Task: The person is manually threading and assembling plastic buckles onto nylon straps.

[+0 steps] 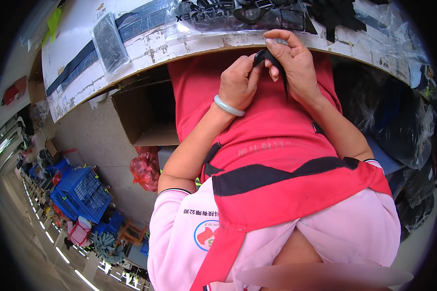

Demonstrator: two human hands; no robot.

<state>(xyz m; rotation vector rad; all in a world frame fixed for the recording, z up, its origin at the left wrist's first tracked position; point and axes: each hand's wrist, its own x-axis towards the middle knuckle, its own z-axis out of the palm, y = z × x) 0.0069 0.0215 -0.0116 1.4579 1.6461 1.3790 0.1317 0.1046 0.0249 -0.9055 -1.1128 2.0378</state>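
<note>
Just past the table's near edge, both hands meet over a narrow black strap point(274, 60). My left hand point(237, 81), with a pale bangle point(229, 106) at the wrist, pinches one end between thumb and fingers. On the other side my right hand point(296, 63) is closed on the same strap, its thumb and forefinger bent together above it. A tail of the strap hangs down between the hands, in front of the red apron point(257, 126). Part of the strap is hidden by the fingers.
On the worn white table point(153, 54) lie a clear bag of black parts point(242, 13), a flat plastic-wrapped packet point(110, 43) and black pieces point(337, 17). A cardboard box point(131, 119) stands underneath, a red bag point(144, 169) beside it. Blue crates point(82, 191) sit left; black bags point(402, 131) right.
</note>
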